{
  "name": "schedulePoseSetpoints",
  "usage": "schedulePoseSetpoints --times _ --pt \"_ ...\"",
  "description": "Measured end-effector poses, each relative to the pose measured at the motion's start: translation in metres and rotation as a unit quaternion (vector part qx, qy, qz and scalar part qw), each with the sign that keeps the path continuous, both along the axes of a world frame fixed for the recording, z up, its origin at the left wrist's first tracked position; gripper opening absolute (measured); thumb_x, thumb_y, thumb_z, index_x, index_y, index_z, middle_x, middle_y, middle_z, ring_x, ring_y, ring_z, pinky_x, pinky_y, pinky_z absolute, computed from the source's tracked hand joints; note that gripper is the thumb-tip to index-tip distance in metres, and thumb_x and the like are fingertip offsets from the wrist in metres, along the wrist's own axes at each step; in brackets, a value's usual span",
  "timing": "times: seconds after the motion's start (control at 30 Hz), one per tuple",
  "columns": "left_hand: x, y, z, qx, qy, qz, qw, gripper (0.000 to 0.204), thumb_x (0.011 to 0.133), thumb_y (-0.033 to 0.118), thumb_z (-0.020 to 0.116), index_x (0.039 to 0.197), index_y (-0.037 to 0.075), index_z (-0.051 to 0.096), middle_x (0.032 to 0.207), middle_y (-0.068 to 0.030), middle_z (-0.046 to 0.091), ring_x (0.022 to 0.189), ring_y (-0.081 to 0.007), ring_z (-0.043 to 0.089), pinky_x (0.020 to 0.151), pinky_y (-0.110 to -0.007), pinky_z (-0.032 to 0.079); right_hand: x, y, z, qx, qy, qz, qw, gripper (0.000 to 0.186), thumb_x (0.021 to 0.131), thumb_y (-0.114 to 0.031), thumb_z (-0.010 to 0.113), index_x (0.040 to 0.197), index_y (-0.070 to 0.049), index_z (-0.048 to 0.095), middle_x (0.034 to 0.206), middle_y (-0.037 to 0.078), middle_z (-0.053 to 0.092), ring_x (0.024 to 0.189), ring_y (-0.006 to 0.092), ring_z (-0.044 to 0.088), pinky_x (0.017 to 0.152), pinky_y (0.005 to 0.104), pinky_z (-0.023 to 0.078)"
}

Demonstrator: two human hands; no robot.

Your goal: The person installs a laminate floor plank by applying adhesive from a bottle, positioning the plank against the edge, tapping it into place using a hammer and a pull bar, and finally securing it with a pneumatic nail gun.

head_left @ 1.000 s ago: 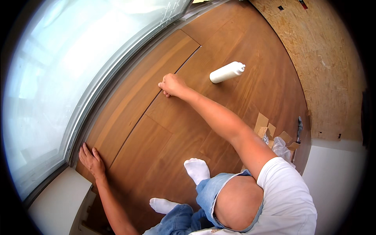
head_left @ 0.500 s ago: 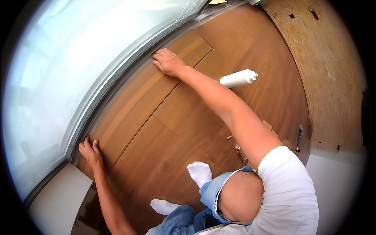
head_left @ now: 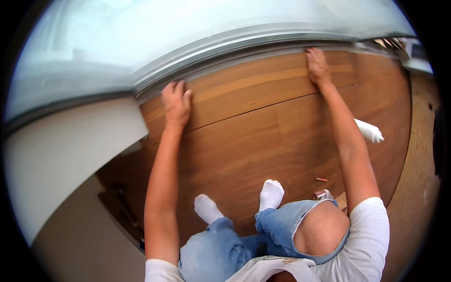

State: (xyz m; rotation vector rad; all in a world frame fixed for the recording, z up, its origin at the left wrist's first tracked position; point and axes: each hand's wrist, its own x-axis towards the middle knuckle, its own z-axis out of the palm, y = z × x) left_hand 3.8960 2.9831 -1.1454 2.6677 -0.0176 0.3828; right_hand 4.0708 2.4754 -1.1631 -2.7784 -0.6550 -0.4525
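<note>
A brown wooden floorboard [head_left: 249,87] lies along the window, with a narrow dark gap between it and the floorboards nearer me. My left hand [head_left: 177,105] is at its left part, fingertips bent over the far edge and thumb resting on top. Towards its right end, my right hand [head_left: 318,67] hooks its fingers on the same far edge. The fingertips of both hands are partly hidden in the slot by the window frame [head_left: 225,49]. A white squeeze bottle [head_left: 370,131] lies on the floor behind my right forearm.
My white-socked feet [head_left: 271,193] rest on the laid wooden floor. A white panel [head_left: 75,160] stands to the left. Near my right knee lie a small red stick [head_left: 322,179] and a small red-and-white pack [head_left: 321,194]. Bare particleboard [head_left: 413,155] borders the floor at right.
My view has turned and shifted left, so the window now runs across the top. Both hands stay at the floorboard's far edge. The gap looks slightly narrower.
</note>
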Motion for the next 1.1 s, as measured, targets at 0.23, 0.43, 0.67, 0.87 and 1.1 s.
schedulePoseSetpoints --times 0.23,0.43,0.67,0.87,1.1 --pt "-0.149 0.013 0.037 -0.017 0.044 0.227 0.973 0.039 0.096 0.016 0.069 0.131 0.001 0.063 0.123 -0.017 0.061 0.116 -0.0371 0.056 0.1 -0.047 0.047 0.003 -0.004 0.007 -0.011 0.038 -0.012 0.999 0.034 0.111 -0.025 0.042 0.128 -0.004 0.064 0.131 0.017 0.063 0.128 0.037 0.055 0.117 0.0475 0.036" --pt "-0.174 0.044 0.023 0.03 0.145 0.369 0.918 0.037 0.096 0.028 0.071 0.117 -0.001 0.068 0.11 -0.0177 0.063 0.107 -0.0373 0.056 0.094 -0.047 0.048 0.002 -0.015 0.004 -0.008 0.065 -0.012 0.998 0.036 0.112 -0.025 0.039 0.128 -0.005 0.064 0.132 0.016 0.063 0.13 0.0356 0.053 0.118 0.0464 0.036" --pt "-0.165 0.045 0.008 -0.026 0.113 0.388 0.914 0.032 0.093 0.027 0.074 0.103 -0.003 0.071 0.094 -0.0159 0.063 0.097 -0.0359 0.057 0.088 -0.046 0.047 0.008 -0.017 0.006 0.014 0.056 0.002 0.998 0.033 0.111 -0.023 0.042 0.122 -0.003 0.067 0.126 0.017 0.064 0.123 0.0364 0.056 0.109 0.0447 0.042" --pt "-0.163 0.042 0.01 -0.064 0.097 0.371 0.921 0.029 0.093 0.024 0.073 0.103 -0.003 0.071 0.091 -0.0154 0.063 0.094 -0.0353 0.058 0.087 -0.047 0.047 0.024 -0.032 0.003 -0.008 0.044 -0.011 0.999 0.029 0.109 -0.02 0.046 0.112 -0.001 0.067 0.113 0.018 0.065 0.109 0.0373 0.058 0.096 0.0456 0.047" --pt "-0.165 0.049 0.019 -0.064 0.104 0.332 0.935 0.025 0.098 0.019 0.064 0.109 -0.002 0.072 0.099 -0.0171 0.066 0.1 -0.0369 0.059 0.09 -0.046 0.048 0.025 -0.03 0.003 -0.017 0.013 -0.024 0.999 0.027 0.109 -0.021 0.046 0.11 -0.002 0.065 0.111 0.018 0.065 0.107 0.0381 0.058 0.094 0.047 0.046"
